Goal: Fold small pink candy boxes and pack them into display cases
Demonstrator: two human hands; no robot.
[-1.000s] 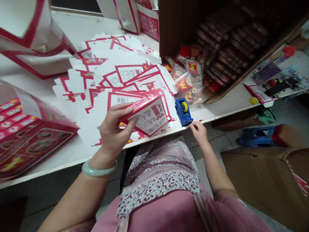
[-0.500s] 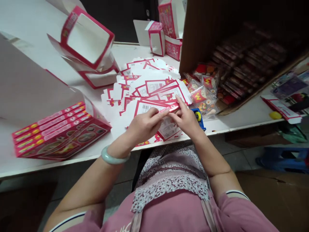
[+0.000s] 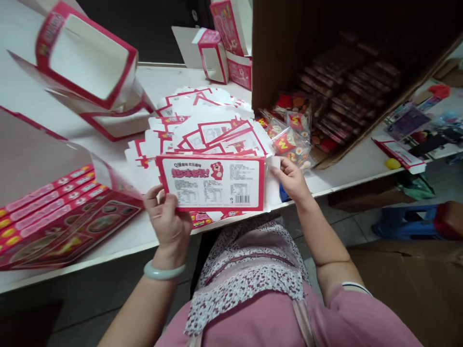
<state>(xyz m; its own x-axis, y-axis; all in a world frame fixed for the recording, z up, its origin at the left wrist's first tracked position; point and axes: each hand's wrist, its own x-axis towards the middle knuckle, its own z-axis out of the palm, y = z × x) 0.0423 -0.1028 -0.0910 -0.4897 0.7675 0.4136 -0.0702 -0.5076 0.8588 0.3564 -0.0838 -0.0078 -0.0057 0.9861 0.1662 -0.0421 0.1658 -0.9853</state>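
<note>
Between my hands is a flat pink-and-white carton, its printed panel with a bear drawing and a barcode turned up toward me. My left hand grips its left end, thumb on the printed face and fingers behind. At the other end, my right hand pinches the plain white end flap. Behind and under the carton lies a loose pile of flattened cartons. Just behind my right hand are clear packets with red and yellow prints.
A pink display box with several slim cartons upright in it stands at left. Behind it are open display boxes. A large brown cardboard box with stacked packs inside stands at right. A blue tape dispenser is partly hidden.
The carton, earlier seen edge-on between my close-together hands, now faces me with its printed panel. My hands have moved apart to its two ends. The view has shifted a little to the right.
</note>
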